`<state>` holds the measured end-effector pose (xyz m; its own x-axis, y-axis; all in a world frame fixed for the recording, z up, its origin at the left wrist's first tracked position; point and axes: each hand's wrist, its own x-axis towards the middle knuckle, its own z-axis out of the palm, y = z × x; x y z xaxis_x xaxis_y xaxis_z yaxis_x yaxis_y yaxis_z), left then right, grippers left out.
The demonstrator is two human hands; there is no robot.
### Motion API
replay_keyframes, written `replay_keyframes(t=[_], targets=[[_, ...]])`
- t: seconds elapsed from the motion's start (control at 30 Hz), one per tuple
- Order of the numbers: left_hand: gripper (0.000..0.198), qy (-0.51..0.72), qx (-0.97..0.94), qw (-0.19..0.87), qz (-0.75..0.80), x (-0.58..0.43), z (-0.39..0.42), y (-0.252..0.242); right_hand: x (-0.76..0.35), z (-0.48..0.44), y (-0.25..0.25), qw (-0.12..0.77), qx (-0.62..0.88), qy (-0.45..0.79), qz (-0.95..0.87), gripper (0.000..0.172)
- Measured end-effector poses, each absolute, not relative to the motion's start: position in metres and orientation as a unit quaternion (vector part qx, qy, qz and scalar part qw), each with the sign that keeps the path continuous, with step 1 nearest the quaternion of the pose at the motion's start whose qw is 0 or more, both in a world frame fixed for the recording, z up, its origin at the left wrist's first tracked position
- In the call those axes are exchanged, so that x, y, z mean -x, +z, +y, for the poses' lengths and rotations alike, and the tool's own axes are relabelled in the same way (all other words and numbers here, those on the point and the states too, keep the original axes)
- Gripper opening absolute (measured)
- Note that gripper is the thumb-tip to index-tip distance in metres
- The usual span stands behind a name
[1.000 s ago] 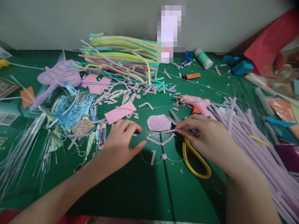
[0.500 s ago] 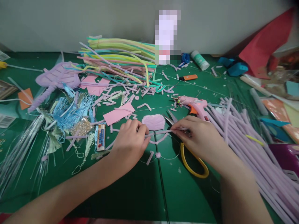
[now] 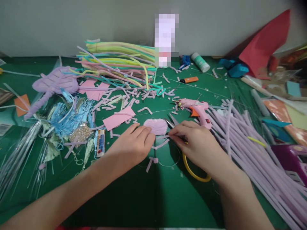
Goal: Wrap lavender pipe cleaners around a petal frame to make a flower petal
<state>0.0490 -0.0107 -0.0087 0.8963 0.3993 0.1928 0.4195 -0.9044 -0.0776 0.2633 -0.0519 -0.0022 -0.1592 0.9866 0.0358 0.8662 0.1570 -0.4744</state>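
A short lilac pipe cleaner (image 3: 163, 137) spans the gap between my hands, just in front of a fuzzy lilac oblong piece (image 3: 155, 126). My right hand (image 3: 193, 137) pinches its right end between thumb and fingertips. Closed over the other end is my left hand (image 3: 135, 142), its fingertips partly hidden. Yellow-handled scissors (image 3: 195, 175) lie under my right hand, blades slightly apart and pointing away; I cannot tell if the hand touches them. A bent lilac strip (image 3: 161, 145) and a small lilac ball (image 3: 155, 160) on a thin loop rest nearer me.
A pink glue gun (image 3: 194, 107) lies beyond my right hand, with a bundle of lilac pipe cleaners (image 3: 249, 159) to the right. Coloured pipe cleaners (image 3: 120, 64) lie at the back. Blue tassels (image 3: 76, 115) and a pink card (image 3: 120, 118) sit left.
My hands have come closer together, so less of the pipe cleaner shows between them. My left hand has flattened lower over its end. The whole view has shifted slightly.
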Motion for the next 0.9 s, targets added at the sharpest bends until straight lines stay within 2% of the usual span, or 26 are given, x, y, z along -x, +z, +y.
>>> replay_keyframes(t=[0.1, 0.27, 0.5, 0.67, 0.77, 0.9], targets=[[0.027, -0.068, 0.979, -0.008, -0.193, -0.038, 0.000, -0.002, -0.258, -0.052, -0.004, 0.168, 0.611, 0.180, -0.752, 0.018], [0.021, -0.093, 0.945, -0.172, -0.263, -0.027, 0.011, -0.006, -0.247, -0.052, -0.004, 0.151, 0.604, 0.176, -0.762, 0.015], [0.018, -0.150, 0.882, -0.274, -0.352, -0.029, 0.011, -0.014, -0.238, -0.053, -0.004, 0.150, 0.610, 0.181, -0.756, 0.023], [0.018, -0.163, 0.812, -0.398, -0.394, -0.025, 0.010, -0.013, -0.240, -0.054, -0.006, 0.175, 0.596, 0.202, -0.758, 0.016], [0.007, -0.182, 0.801, -0.413, -0.394, -0.023, 0.011, -0.012, -0.240, -0.054, -0.005, 0.200, 0.574, 0.203, -0.768, 0.018], [0.011, -0.216, 0.809, -0.405, -0.367, -0.023, 0.011, -0.010, -0.236, -0.056, -0.003, 0.211, 0.553, 0.191, -0.783, 0.020]])
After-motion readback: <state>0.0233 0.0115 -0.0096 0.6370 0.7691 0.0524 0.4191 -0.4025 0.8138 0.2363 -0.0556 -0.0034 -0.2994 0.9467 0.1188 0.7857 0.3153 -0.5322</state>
